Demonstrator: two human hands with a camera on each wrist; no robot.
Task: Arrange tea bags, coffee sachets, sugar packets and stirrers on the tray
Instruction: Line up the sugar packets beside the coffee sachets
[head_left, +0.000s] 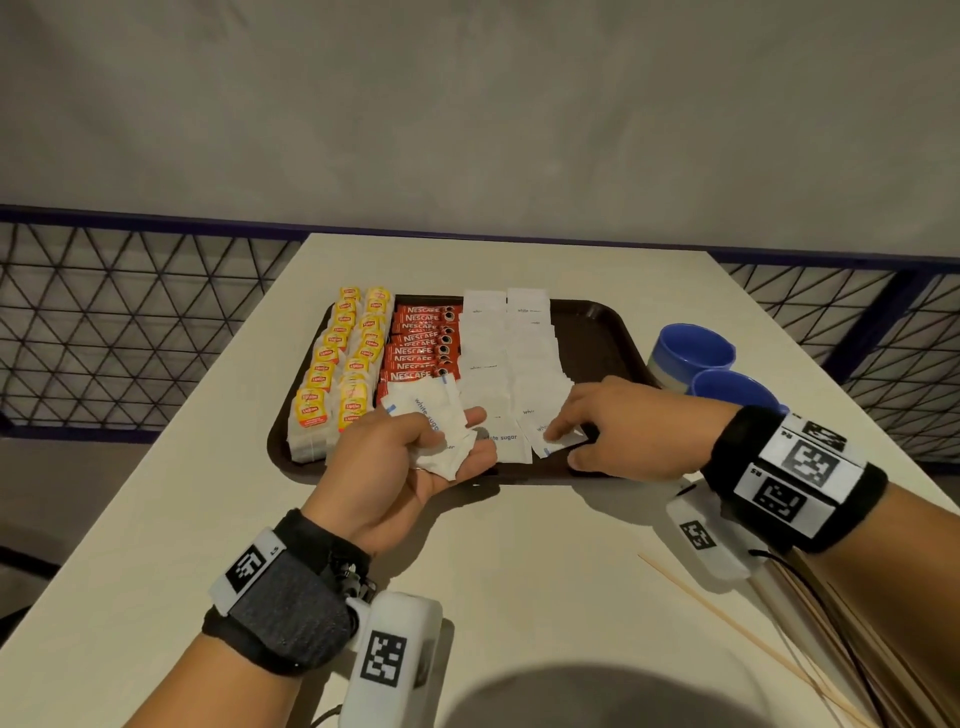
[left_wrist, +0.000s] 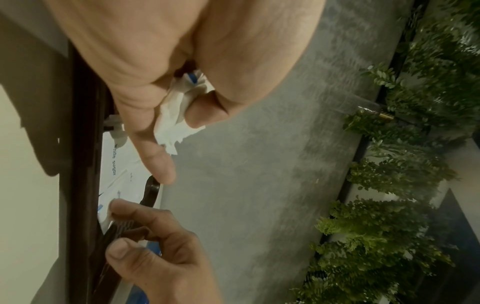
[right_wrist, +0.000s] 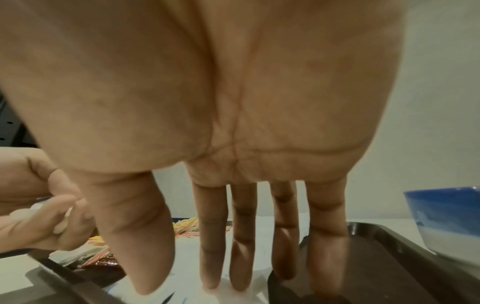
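One pale counter fills the middle of the head view, carrying a dark brown tray at centre. On the tray, yellow tea bags line its left side in two columns, red coffee sachets sit just right of them, and white sugar packets run in two columns beside those. Two blue cups stand just right of the tray. Wooden stirrers lie on the counter at lower right. Left hand, palm up over the tray's near edge, has its fingers curled round a bunch of sugar packets. Right hand presses straightened fingers flat on one sugar packet at the near end of the right column.
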